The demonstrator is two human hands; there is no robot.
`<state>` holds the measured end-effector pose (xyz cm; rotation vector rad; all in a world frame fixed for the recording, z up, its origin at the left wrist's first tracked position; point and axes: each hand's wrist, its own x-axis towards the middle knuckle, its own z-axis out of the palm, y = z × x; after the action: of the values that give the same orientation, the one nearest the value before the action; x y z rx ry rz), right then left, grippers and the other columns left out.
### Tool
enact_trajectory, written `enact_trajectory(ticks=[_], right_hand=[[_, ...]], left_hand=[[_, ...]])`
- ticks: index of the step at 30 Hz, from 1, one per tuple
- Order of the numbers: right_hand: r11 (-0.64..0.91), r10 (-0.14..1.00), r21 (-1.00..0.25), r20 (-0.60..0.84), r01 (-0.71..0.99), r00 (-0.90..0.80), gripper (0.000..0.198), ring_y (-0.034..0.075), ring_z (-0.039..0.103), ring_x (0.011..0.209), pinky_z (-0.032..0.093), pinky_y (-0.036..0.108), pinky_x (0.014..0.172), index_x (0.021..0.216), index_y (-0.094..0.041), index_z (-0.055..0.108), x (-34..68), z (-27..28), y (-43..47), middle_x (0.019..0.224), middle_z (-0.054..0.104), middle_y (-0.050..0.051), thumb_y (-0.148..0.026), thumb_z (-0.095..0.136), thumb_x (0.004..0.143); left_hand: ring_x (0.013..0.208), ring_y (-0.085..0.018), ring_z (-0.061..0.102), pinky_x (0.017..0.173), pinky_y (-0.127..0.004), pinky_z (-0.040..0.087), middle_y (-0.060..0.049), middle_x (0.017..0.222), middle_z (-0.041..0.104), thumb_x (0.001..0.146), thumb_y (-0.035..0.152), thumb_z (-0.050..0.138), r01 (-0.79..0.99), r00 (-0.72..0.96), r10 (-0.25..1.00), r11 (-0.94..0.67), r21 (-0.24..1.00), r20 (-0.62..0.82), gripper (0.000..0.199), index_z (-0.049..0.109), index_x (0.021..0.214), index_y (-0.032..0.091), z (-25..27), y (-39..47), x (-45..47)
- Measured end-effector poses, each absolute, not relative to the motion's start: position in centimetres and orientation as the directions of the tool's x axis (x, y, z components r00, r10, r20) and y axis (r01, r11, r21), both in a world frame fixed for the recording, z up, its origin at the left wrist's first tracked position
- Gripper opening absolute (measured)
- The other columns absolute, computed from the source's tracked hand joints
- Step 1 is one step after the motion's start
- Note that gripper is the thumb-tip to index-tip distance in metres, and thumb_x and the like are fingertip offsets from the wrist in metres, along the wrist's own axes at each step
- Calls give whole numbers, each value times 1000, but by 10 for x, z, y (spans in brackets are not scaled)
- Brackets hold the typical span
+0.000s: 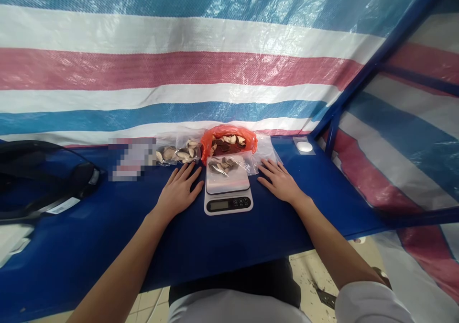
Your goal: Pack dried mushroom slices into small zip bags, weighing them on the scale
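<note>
My left hand [180, 188] lies flat on the blue table, fingers spread, just left of a white digital kitchen scale [228, 206]. On the scale's platform rests a clear plastic bag [226, 166] with several dried, brownish-grey pieces inside. My right hand [278, 180] is flat to the right of the scale, its fingertips at an empty-looking clear plastic bag [267, 148]. Behind the scale sits an open red plastic bag [208, 143] holding pale and dark dried pieces. Beyond my left fingertips is another clear bag [179, 153] filled with similar pieces. Neither hand holds anything.
A small bag with a round white object [304, 147] lies at the right rear. A black headset-like item [46, 179] and a white box-like item [12, 240] stand at the left. Striped sheeting [172, 69] and a blue metal frame [333, 134] bound the table [229, 246].
</note>
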<state>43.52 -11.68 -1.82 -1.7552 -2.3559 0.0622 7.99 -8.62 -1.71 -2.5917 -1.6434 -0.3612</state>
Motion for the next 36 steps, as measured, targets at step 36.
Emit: enact_trajectory(ticks=[36], right_hand=[[203, 934, -682, 351, 703, 71, 37, 30, 73, 111, 60, 42, 95, 115, -27, 77, 407, 28, -115, 119, 77, 4, -49, 55, 97]], left_hand=[[130, -26, 60, 114, -44, 48, -12, 137, 65, 100, 37, 50, 594, 490, 661, -731, 338, 569, 37, 66, 129, 21, 19, -78, 115]])
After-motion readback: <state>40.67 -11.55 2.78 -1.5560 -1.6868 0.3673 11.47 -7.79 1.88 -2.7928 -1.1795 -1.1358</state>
